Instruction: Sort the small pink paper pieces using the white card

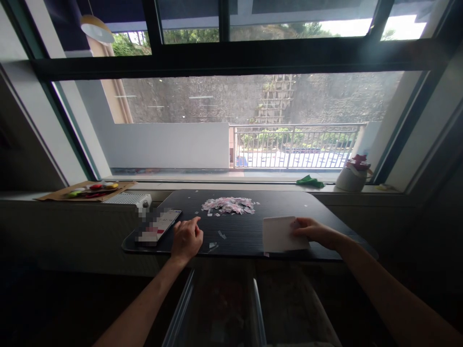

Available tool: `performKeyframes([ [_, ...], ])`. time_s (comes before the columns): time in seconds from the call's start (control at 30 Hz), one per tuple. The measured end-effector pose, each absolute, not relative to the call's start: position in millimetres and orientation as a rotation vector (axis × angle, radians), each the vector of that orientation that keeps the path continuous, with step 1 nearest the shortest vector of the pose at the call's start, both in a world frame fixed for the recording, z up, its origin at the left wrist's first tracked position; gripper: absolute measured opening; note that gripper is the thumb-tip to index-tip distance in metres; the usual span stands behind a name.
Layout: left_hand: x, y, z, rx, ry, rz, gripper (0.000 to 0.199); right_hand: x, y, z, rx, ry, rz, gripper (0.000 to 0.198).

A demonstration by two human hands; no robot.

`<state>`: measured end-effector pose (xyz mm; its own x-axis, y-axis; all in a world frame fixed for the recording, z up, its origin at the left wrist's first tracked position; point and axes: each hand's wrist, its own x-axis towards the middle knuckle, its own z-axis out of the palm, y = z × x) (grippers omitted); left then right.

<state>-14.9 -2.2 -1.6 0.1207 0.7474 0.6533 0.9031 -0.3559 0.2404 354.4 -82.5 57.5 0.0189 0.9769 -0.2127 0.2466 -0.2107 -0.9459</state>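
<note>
On the left of the dark table (246,236), my left hand (187,236) rests beside a phone (161,226) with a lit, partly blurred screen. Its index finger points right while the other fingers curl under, and the inside of the hand is hidden. At the right, my right hand (311,229) pinches the right edge of a flat white square piece (278,235), which looks like card or a thin pad. A heap of small pale pink and white paper pieces (228,205) lies toward the back middle. Small clear scraps (213,246) lie right of my left hand.
Behind the table runs a window sill with a green cloth (310,181) and a white pot (351,177) topped with red. At left, a brown board (85,190) bears colourful items above a white radiator (128,199). A clear-sided container (257,308) stands below the front edge.
</note>
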Motion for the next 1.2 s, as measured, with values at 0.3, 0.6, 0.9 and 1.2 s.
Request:
performKeyframes([
  [0.3,-13,-4,1,-2.192,-1.670,-1.054,0.035,339,-81,63,-1.514,-1.278,1.211,0.026],
  [0.6,-8,-6,1,-2.197,-1.738,-1.055,0.035,258,-25,39,-1.423,-1.105,1.028,0.024],
  [0.9,-7,-8,3,-2.210,-1.752,-1.074,0.036,228,-21,39,-1.474,-1.282,1.145,0.016],
  [1.2,-7,-9,5,-2.215,-1.787,-1.055,0.035,233,-34,42,-1.413,-1.323,1.370,0.019],
])
